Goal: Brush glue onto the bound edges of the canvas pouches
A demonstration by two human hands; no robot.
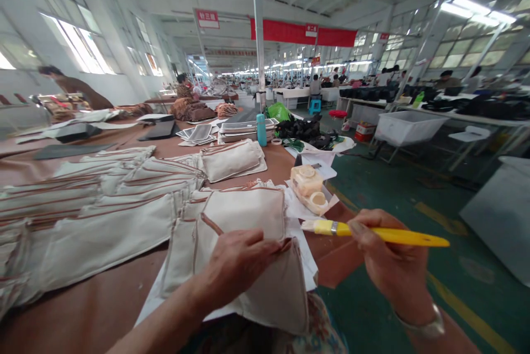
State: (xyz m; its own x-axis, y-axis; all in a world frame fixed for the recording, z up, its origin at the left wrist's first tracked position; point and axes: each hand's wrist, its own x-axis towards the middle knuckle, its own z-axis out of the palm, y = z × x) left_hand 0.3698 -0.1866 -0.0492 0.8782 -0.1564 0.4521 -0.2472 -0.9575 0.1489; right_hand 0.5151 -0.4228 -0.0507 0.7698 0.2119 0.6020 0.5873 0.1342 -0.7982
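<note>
A yellow brush (397, 236) with pale bristles is pinched in my right hand (391, 265), its bristle end pointing left over the table edge. My left hand (238, 263) lies on a cream fabric piece (275, 288) with brown edging, its fingers closed on the piece's upper edge near a brown strip. More cream pieces (244, 207) lie underneath and behind it. Just beyond the brush stands a yellowish glue container (306, 183) with a round opening, on white paper.
Rows of cream pieces (103, 243) cover the left of the brown table (103, 310). Farther back are a teal bottle (261, 130), grey panels (199, 134), and dark material (304, 130). A white bin (408, 125) stands right. A person (77, 86) bends at the far left.
</note>
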